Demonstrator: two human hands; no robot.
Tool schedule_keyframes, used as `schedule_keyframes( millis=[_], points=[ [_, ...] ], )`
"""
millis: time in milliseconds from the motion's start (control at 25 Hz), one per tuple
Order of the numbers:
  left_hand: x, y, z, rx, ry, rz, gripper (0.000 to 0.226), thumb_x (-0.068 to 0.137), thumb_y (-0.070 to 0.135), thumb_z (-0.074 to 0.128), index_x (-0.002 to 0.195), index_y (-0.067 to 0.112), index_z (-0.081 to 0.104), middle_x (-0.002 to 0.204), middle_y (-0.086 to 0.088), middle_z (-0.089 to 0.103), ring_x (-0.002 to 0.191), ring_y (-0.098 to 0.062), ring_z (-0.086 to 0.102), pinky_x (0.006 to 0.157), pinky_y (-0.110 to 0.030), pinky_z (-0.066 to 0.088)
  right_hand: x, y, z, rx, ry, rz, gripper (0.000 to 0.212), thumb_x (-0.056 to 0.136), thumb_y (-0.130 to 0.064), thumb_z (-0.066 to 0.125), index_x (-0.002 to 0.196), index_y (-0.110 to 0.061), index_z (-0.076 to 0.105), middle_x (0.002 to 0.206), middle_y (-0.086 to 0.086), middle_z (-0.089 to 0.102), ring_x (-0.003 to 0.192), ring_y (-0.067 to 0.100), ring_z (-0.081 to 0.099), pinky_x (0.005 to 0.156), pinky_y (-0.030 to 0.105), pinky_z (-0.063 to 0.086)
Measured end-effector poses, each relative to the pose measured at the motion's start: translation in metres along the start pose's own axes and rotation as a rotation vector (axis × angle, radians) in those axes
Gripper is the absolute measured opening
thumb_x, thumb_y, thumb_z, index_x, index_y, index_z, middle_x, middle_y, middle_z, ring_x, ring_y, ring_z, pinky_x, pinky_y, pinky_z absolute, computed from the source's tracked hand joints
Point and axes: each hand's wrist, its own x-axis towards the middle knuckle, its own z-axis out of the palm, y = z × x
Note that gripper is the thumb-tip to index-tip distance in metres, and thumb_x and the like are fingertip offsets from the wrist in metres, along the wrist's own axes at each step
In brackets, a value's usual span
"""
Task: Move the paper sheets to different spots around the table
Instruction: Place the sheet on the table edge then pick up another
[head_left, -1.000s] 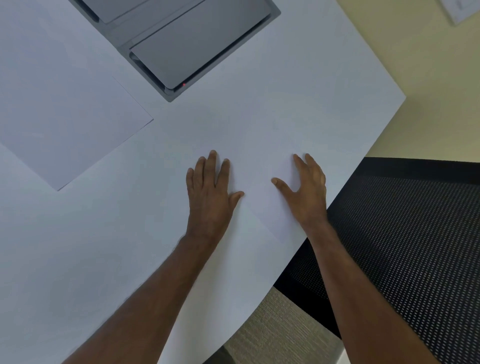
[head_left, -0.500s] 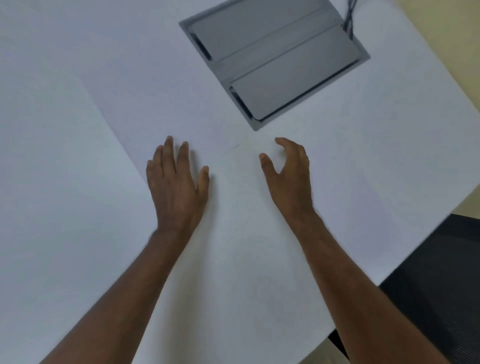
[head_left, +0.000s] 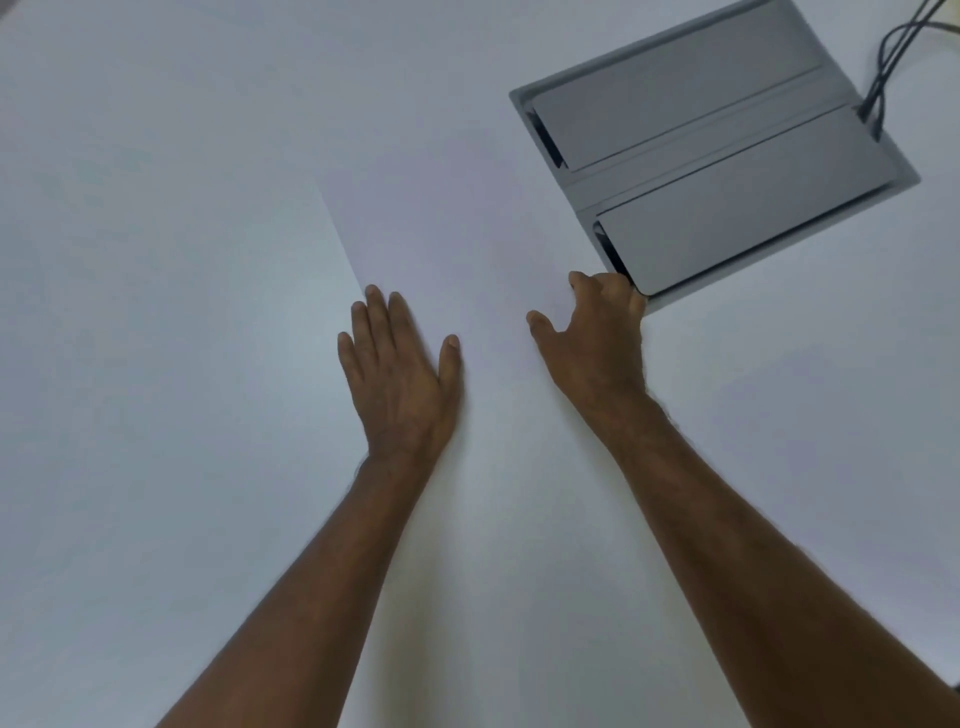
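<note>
A large white paper sheet (head_left: 182, 338) lies flat on the white table (head_left: 779, 441) and fills the left side of the head view. Its right edge runs diagonally down to my left hand (head_left: 400, 374). That hand lies flat, palm down, fingers slightly apart, and its fingertips rest at the sheet's edge. My right hand (head_left: 592, 343) rests on the bare table to the right of the sheet. Its fingers are curled, its thumb is out, and nothing shows in it. The knuckles sit against the near corner of a grey box.
A grey cable box (head_left: 717, 171) with two closed flaps is set into the table at the upper right. Dark cables (head_left: 883, 62) run out of its far right corner.
Both hands left the sheet at the table's right edge and moved left. That sheet and the black chair have dropped out of view; the left sheet now lies at my left hand.
</note>
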Motion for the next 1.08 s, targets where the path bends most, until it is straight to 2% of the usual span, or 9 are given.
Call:
schedule_keyframes(
  millis=[280,400,520,600,720,800,920,1080],
  points=[
    [0.001,-0.002,0.007,0.095,0.032,-0.003,0.075,0.106,0.052,0.029,0.163,0.005,0.018,0.174,-0.016,0.013,0.161,-0.030,0.011,0.129,-0.054,0.011,0.006,-0.008,0.004,0.021,0.008,0.023,0.059,0.094,-0.038,0.071,0.145,-0.018,0.050,0.149,0.005,0.044,0.139,0.023,0.035,0.106,0.043,0.043],
    [0.001,-0.003,0.007,0.097,0.030,-0.003,0.075,0.106,0.051,0.029,0.164,0.005,0.017,0.174,-0.016,0.013,0.161,-0.030,0.010,0.129,-0.054,0.011,0.006,-0.010,0.004,0.096,0.082,-0.003,0.047,0.094,-0.029,0.073,0.137,-0.019,0.055,0.142,0.004,0.052,0.133,0.023,0.043,0.105,0.044,0.046],
    [0.001,-0.003,0.008,0.104,0.033,0.001,0.075,0.106,0.051,0.029,0.163,0.004,0.018,0.173,-0.017,0.014,0.161,-0.030,0.011,0.129,-0.054,0.012,0.009,-0.013,0.000,0.249,0.128,-0.023,0.030,0.097,-0.018,0.069,0.125,-0.017,0.058,0.120,-0.001,0.063,0.113,0.018,0.058,0.094,0.040,0.055],
    [0.002,-0.004,0.008,0.095,0.033,0.007,0.075,0.106,0.050,0.030,0.163,0.004,0.019,0.173,-0.017,0.014,0.161,-0.030,0.011,0.129,-0.054,0.011,0.010,-0.016,-0.004,0.329,0.111,0.011,0.022,0.100,-0.015,0.064,0.121,-0.016,0.058,0.105,-0.007,0.063,0.097,0.014,0.063,0.083,0.035,0.056],
    [0.001,-0.004,0.008,0.047,0.040,0.015,0.074,0.106,0.049,0.031,0.163,0.005,0.018,0.174,-0.016,0.013,0.161,-0.030,0.010,0.130,-0.053,0.008,0.009,-0.016,-0.008,0.389,0.114,0.034,0.018,0.101,-0.015,0.064,0.118,-0.017,0.059,0.099,-0.008,0.064,0.091,0.014,0.065,0.077,0.030,0.053],
    [0.001,-0.006,0.006,-0.040,0.049,0.018,0.074,0.106,0.048,0.034,0.164,0.006,0.017,0.174,-0.014,0.013,0.161,-0.027,0.010,0.130,-0.050,0.006,0.005,-0.015,-0.010,0.442,0.124,0.043,0.016,0.100,-0.016,0.064,0.115,-0.020,0.060,0.101,-0.007,0.067,0.093,0.014,0.066,0.078,0.030,0.055],
    [0.002,-0.010,-0.003,-0.327,0.049,-0.033,0.073,0.106,0.044,0.038,0.165,0.010,0.012,0.175,-0.006,0.010,0.161,-0.018,0.008,0.131,-0.040,0.001,-0.003,-0.014,-0.012,0.519,0.121,0.072,0.014,0.098,-0.018,0.066,0.109,-0.025,0.061,0.103,-0.005,0.072,0.094,0.015,0.070,0.079,0.028,0.059],
    [0.003,-0.015,-0.034,-0.776,-0.006,-0.171,0.069,0.109,0.038,0.046,0.165,0.018,0.011,0.175,0.004,0.008,0.159,-0.006,0.007,0.130,-0.030,0.008,-0.023,-0.017,-0.013,0.733,0.083,0.204,0.014,0.094,-0.021,0.071,0.105,-0.028,0.065,0.101,0.002,0.077,0.095,0.022,0.074,0.083,0.037,0.062]
  ],
)
